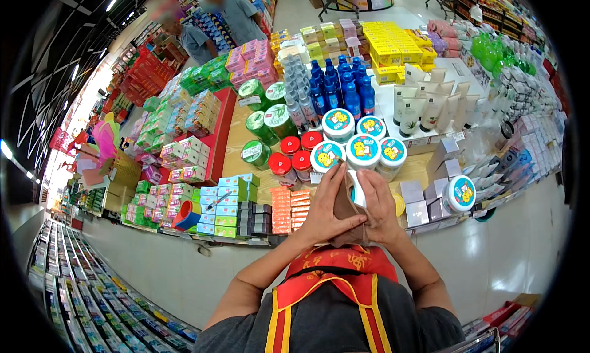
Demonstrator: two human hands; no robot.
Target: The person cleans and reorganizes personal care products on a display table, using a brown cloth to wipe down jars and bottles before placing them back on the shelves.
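Observation:
Both hands meet in front of my chest around a brown cloth (345, 204) and a white jar (357, 187) with a bit of teal showing on it. My left hand (322, 212) grips the cloth, its thumb laid across the front. My right hand (380, 208) is curled around the jar's right side, against the cloth. Most of this jar is hidden by fingers and fabric. Just beyond stand several white tubs with teal lids bearing yellow cartoon figures, the closest a tub (363, 151). Red-lidded jars (302, 159) stand left of them.
Orange packets (290, 205) and blue-green boxes (226, 205) line the table's near edge on the left. At right are silvery boxes (412, 201) and another tub (458, 194). Blue pump bottles (341, 88) and white tubes (415, 113) stand farther back. Two people (230, 16) are at upper left.

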